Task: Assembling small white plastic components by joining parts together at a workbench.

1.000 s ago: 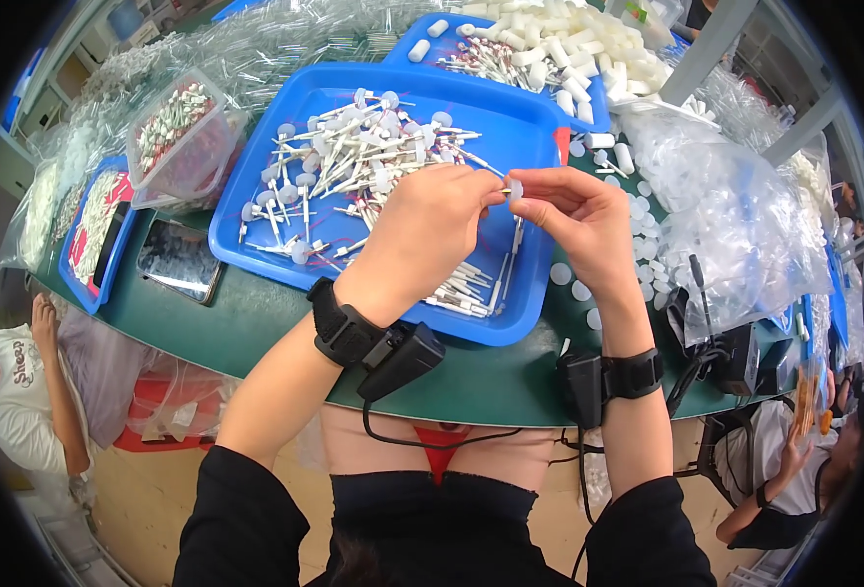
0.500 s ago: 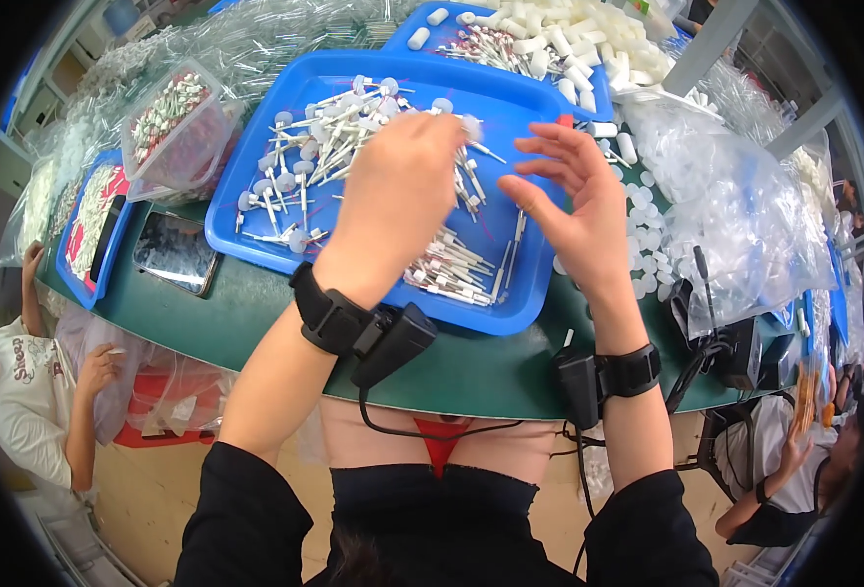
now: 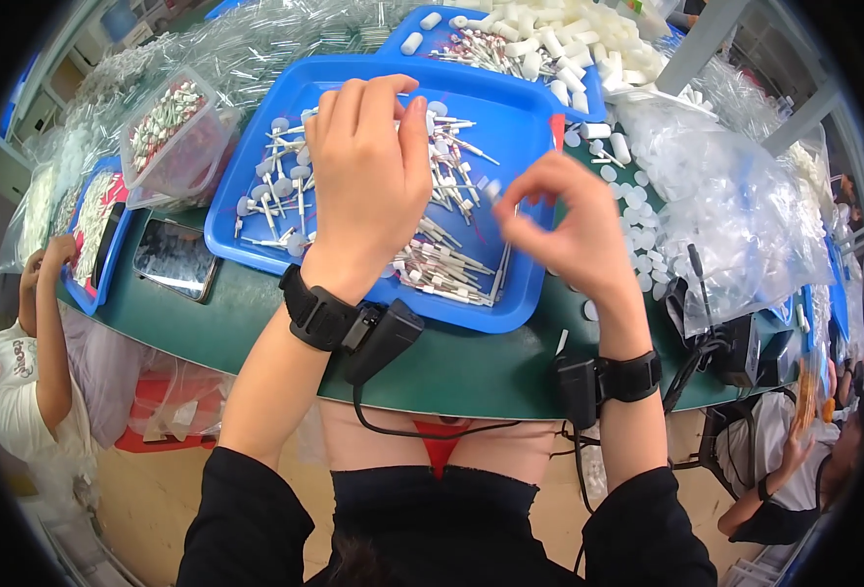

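My left hand [image 3: 368, 171] is over the middle of the blue tray [image 3: 300, 76], fingers stretched up and thumb apart, with nothing visible in it. Beneath and around it lie many thin white stick-like parts [image 3: 443, 272], several topped with translucent round discs [image 3: 282, 186]. At the tray's right side my right hand [image 3: 569, 220] is closed, thumb and fingers curled together. A small white piece [image 3: 490, 190], smeared by motion, shows at its fingertips; its exact kind cannot be made out. Both wrists wear black straps with small black boxes.
A clear tub of small parts [image 3: 173, 147], a phone [image 3: 175, 256] and a small blue tray [image 3: 106, 259] stand left. Behind is another blue tray with white cylinders [image 3: 549, 44]. Loose discs [image 3: 637, 220], plastic bags [image 3: 725, 215] and black cables lie right. Other people sit at both sides.
My left hand has turned and opened, moving slightly left from the disc-topped part it was near. My right hand has gone from spread to closed, lower down. The person at left has raised a hand.
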`<state>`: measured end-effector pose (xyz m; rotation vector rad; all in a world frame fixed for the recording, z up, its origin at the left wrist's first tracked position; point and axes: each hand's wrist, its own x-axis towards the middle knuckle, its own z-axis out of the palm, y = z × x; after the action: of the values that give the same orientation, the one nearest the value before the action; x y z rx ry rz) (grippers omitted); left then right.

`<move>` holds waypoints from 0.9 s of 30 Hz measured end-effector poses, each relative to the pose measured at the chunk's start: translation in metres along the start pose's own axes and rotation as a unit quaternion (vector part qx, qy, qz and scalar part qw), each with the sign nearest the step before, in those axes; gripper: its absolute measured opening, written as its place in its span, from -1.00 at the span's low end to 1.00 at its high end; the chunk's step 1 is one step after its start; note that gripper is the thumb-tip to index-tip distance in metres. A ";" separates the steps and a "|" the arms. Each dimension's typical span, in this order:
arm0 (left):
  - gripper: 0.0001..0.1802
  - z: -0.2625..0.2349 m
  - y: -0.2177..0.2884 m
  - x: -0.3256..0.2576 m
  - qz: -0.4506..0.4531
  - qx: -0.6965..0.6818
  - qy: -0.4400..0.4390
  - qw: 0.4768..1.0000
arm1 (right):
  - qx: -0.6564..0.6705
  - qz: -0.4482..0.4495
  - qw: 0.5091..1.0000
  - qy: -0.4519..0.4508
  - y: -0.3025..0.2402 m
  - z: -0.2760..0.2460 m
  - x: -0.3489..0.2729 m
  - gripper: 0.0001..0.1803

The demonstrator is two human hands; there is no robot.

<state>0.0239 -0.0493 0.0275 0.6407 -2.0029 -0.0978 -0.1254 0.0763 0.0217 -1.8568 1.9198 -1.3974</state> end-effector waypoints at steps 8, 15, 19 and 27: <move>-0.78 0.012 0.016 -0.016 -0.094 -0.400 -0.172 0.895 | 0.136 -0.004 0.989 0.055 0.006 0.008 0.001 -0.84; -0.80 0.017 0.015 -0.014 -0.131 -0.381 -0.168 0.900 | -0.249 0.203 0.940 0.111 0.071 -0.047 -0.015 -0.65; -0.82 0.012 0.017 -0.014 -0.115 -0.348 -0.188 0.911 | -0.388 0.320 0.861 0.078 0.073 -0.048 -0.019 -0.60; -0.86 0.013 0.018 -0.016 -0.100 -0.363 -0.229 0.898 | -0.377 0.315 0.869 0.061 0.076 -0.043 -0.012 -0.70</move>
<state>0.0120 -0.0293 0.0144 0.3400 -2.1115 -1.1573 -0.2054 0.0945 -0.0109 -1.0836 3.0395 -0.5919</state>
